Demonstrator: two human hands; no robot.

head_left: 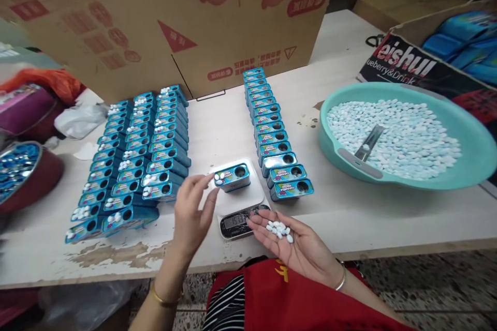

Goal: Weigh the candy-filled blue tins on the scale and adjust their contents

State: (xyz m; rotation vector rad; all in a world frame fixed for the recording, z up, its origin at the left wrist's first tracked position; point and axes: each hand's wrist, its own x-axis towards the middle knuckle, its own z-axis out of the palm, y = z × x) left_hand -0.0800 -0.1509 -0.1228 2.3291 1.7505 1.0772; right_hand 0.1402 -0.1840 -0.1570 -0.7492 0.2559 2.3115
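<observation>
Holds on the flat, open palm of the right hand a small heap of white candies, above the near edge of the table. Leaves a narrow gap between thumb and fingertips of the left hand, just at the left end of the blue tin; cannot tell if touching it. Has this tin upright on the scale, near the middle of the near edge, with a few candies on top. Shows a pale tabletop, with a brown worn patch along the near edge, toward the left corner. Bears three rows of tins on the left side, one single row to the right of the scale. Has a big carton standing at the far edge. Carries toward the right edge a turquoise basin of candies with a metal scoop; behind it, a printed box. Below, shows a speckled floor.
</observation>
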